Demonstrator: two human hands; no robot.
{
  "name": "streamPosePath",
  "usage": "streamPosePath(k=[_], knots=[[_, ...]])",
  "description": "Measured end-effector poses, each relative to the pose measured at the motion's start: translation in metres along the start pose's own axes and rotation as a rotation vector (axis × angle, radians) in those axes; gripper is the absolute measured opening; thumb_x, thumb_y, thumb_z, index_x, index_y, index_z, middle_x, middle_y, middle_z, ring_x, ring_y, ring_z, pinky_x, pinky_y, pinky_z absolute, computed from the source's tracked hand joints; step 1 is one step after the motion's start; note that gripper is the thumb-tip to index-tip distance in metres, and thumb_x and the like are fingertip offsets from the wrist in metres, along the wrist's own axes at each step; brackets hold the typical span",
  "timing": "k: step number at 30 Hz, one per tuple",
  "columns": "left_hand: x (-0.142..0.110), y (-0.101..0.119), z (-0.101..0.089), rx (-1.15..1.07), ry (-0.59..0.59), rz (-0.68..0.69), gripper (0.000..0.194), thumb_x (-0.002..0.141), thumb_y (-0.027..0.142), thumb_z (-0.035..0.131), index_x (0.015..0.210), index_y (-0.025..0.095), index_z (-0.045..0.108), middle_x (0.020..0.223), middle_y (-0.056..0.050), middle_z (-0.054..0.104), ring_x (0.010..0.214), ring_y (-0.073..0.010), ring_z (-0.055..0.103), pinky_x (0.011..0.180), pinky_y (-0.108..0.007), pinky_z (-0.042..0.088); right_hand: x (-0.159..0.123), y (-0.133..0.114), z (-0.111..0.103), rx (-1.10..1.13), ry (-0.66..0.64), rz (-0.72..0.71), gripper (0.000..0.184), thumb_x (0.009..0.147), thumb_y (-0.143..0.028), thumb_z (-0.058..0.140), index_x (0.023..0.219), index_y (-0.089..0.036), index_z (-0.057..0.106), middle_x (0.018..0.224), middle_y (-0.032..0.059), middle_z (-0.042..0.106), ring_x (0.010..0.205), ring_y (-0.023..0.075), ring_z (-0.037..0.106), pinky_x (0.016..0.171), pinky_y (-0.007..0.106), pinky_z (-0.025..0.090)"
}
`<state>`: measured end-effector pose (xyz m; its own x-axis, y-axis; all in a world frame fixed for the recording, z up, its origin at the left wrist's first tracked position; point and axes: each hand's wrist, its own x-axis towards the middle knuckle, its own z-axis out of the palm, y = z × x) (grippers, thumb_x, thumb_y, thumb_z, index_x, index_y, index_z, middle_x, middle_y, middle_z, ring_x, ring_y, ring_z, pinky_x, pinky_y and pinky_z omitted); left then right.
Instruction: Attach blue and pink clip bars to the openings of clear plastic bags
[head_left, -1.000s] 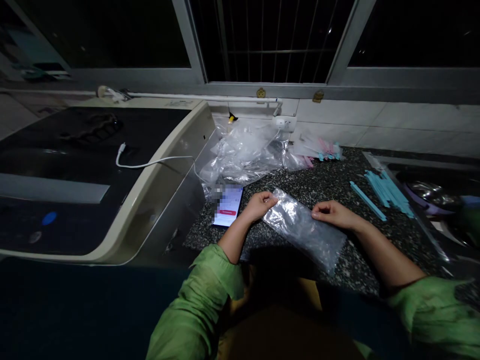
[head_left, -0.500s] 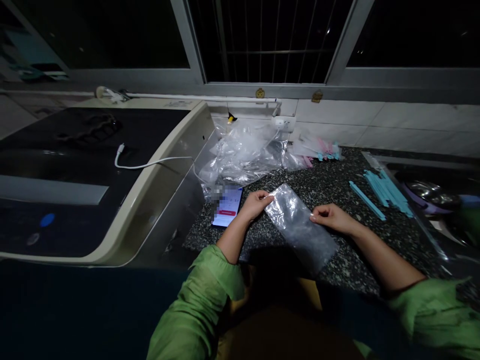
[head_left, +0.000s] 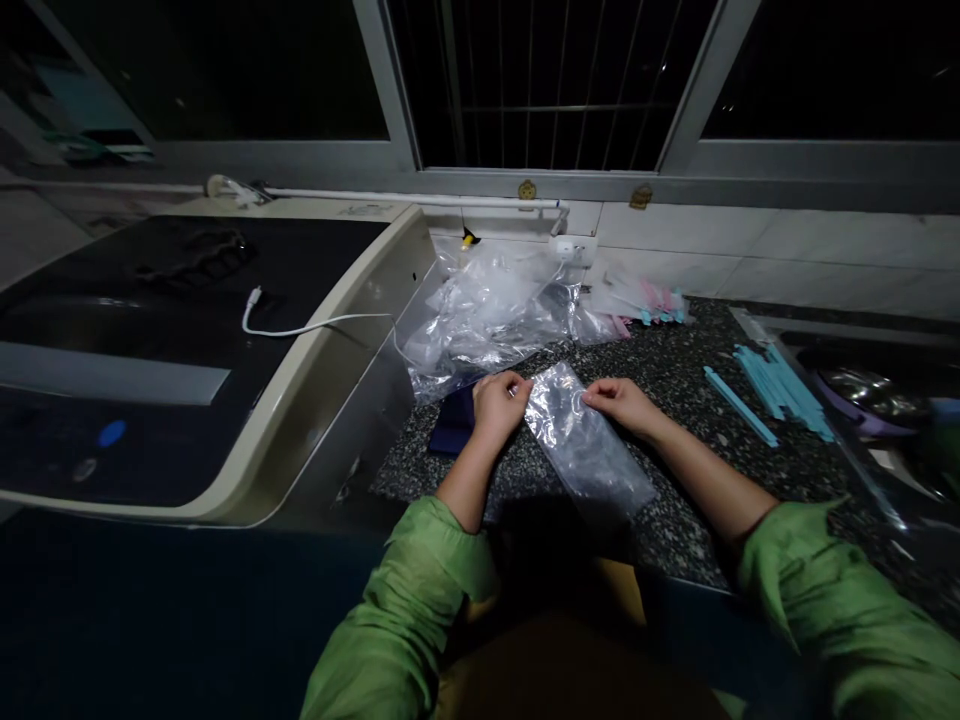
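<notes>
A long clear plastic bag [head_left: 592, 450] lies slanted on the speckled dark counter [head_left: 675, 380] in front of me. My left hand [head_left: 496, 400] pinches the bag's upper left corner with its fingers closed. My right hand [head_left: 619, 403] pinches the upper right corner, close to the left hand. A dark phone [head_left: 454, 430] lies just left of my left hand, its screen black. Both arms wear green sleeves.
A heap of clear plastic bags [head_left: 491, 310] sits behind my hands by the wall. Light blue strips [head_left: 780, 385] lie at the right, pink and blue ones [head_left: 649, 300] near the wall. A white cable [head_left: 315, 322] crosses the dark-topped appliance [head_left: 187, 330] on the left. A sink with a metal bowl [head_left: 862, 385] is at far right.
My right hand slid left along the bag's top edge toward my left hand. The bag shifted slightly. The phone screen went from lit to dark.
</notes>
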<state>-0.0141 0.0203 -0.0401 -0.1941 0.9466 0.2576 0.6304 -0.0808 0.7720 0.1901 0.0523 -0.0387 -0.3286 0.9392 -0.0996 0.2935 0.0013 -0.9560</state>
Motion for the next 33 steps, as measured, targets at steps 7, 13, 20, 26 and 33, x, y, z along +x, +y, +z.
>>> streamPosePath(k=[7, 13, 20, 26, 33], knots=[[-0.001, 0.0, 0.001, -0.02, 0.0, -0.025, 0.015, 0.075, 0.03, 0.056, 0.069, 0.018, 0.063, 0.071, -0.003, 0.063, 0.076, -0.0179, 0.054, 0.073, -0.028, 0.037, -0.001, 0.005, 0.003, -0.044, 0.036, -0.065, 0.039, 0.055, -0.054, 0.066, 0.059, -0.017, 0.057, 0.054, -0.0021, 0.054, 0.051, 0.0095, 0.043, 0.051, 0.024, 0.033], [0.001, 0.001, 0.014, -0.705, -0.059, -0.239, 0.019, 0.068, 0.033, 0.063, 0.072, 0.015, 0.058, 0.06, 0.003, 0.055, 0.059, -0.0107, 0.048, 0.061, -0.022, 0.035, -0.01, 0.008, 0.0, -0.009, 0.204, -0.12, 0.033, 0.057, -0.05, 0.066, 0.062, -0.017, 0.06, 0.058, -0.0012, 0.057, 0.055, 0.0112, 0.046, 0.055, 0.025, 0.035], [-0.001, 0.001, 0.016, -0.957, -0.218, -0.375, 0.031, 0.053, 0.037, 0.075, 0.055, 0.013, 0.055, 0.051, 0.004, 0.054, 0.05, -0.0075, 0.043, 0.056, -0.022, 0.032, -0.023, 0.007, 0.004, 0.024, 0.228, -0.08, 0.033, 0.058, -0.049, 0.067, 0.061, -0.017, 0.06, 0.058, -0.0015, 0.056, 0.056, 0.0109, 0.046, 0.057, 0.025, 0.036], [-0.001, 0.004, 0.014, -0.961, -0.183, -0.377, 0.029, 0.049, 0.033, 0.076, 0.056, 0.013, 0.055, 0.05, 0.005, 0.054, 0.048, -0.0063, 0.043, 0.054, -0.02, 0.031, -0.033, 0.008, 0.002, -0.002, 0.06, -0.028, 0.038, 0.054, -0.053, 0.069, 0.055, -0.017, 0.057, 0.053, -0.0034, 0.051, 0.052, 0.0089, 0.042, 0.054, 0.024, 0.033], [-0.006, 0.007, 0.017, -0.874, -0.352, -0.316, 0.03, 0.05, 0.034, 0.076, 0.059, 0.013, 0.057, 0.055, 0.005, 0.055, 0.051, -0.007, 0.044, 0.055, -0.02, 0.032, -0.031, 0.001, 0.001, 0.171, -0.033, 0.016, 0.041, 0.055, -0.055, 0.07, 0.062, -0.016, 0.06, 0.057, -0.0023, 0.056, 0.055, 0.0103, 0.047, 0.057, 0.025, 0.036]])
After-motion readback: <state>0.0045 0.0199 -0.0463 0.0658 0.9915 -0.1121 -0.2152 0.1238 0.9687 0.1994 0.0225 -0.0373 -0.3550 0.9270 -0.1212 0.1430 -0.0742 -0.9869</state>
